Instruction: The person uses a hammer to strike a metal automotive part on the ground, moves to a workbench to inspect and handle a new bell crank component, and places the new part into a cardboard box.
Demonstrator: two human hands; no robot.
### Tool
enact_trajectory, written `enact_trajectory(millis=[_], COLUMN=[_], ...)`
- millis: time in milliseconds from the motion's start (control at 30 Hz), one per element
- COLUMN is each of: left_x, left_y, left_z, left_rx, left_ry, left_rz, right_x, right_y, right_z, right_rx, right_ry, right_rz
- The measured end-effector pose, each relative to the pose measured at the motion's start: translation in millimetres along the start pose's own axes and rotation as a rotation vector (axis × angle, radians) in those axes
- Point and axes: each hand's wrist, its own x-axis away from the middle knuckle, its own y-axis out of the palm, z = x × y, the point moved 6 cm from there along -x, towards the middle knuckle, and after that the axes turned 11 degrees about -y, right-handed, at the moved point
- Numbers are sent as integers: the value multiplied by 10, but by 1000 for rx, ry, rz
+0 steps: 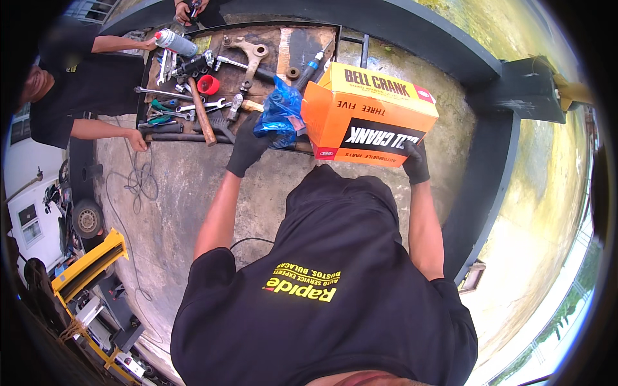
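Note:
In a dark glove, my left hand is closed on a crumpled blue plastic bag; whatever the bag wraps is mostly hidden. The bag sits at the left end of an orange and yellow cardboard box, and I cannot tell whether part of it is inside. My right hand, gloved too, grips the box by its lower right corner, with some fingers out of sight behind it. The box is held tilted in front of me, partly over the right end of a tool-covered workbench.
On the bench lie a hammer, a metal control arm, a red cup-like part and several wrenches. A co-worker at the left holds a spray can. Another person's hands show beyond the bench. A cable trails over the floor.

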Motion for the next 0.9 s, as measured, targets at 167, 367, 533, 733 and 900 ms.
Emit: enact_trajectory(millis=[167,367,533,733,900], left_x=[7,-24,-26,196,410], left_y=[-56,352,1337,3129,4323], left_z=[-266,1095,1394,1407,2301], left_rx=[797,1514,1252,1205,797], left_ry=[72,17,-244,-573,-271], left_rz=[-42,-485,-574,-755,-1007], right_x=[127,665,1120,2076,2741], right_y=[402,394,156,-840,-1406], right_z=[-716,-1857,-2668,-3577,-3890], right_rx=[83,508,934,1351,1678], right_ry=[-49,143,-397,-770,-823], right_rz=[-19,-189,13,375,215])
